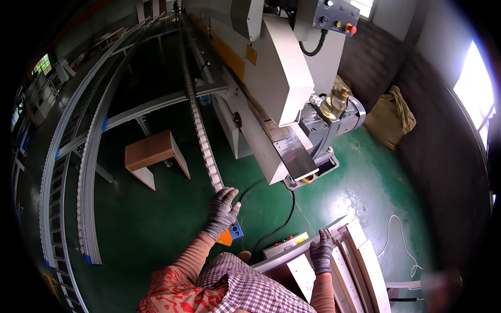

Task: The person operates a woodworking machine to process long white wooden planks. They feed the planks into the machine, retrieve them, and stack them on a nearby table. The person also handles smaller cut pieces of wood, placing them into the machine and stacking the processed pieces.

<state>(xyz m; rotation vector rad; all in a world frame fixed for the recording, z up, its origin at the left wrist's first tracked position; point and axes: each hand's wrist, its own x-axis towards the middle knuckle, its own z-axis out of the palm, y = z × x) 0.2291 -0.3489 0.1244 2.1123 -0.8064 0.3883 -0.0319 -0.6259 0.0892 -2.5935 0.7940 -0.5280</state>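
My left hand [221, 213], in a grey striped knit glove, rests at the near end of a narrow rail with white rollers [204, 147]. Its fingers are bent a little and apart, with no loose thing visible in them. Just below it are a blue box with round buttons [236, 231] and an orange piece [225, 238]. My right hand [321, 252], gloved alike, lies with fingers stretched out against the stacked white panels [364, 245] at lower right. The panels' brown edges show; the underside of that hand is hidden.
A long white-grey machine [282, 70] stands ahead, with a control panel [334, 18] and motor [339, 117]. Roller conveyor frames [88, 172] run along the left. A low brown-topped stand [151, 149], a black cable [284, 224], a red-buttoned box [286, 245] and a sack [389, 119] are on the floor.
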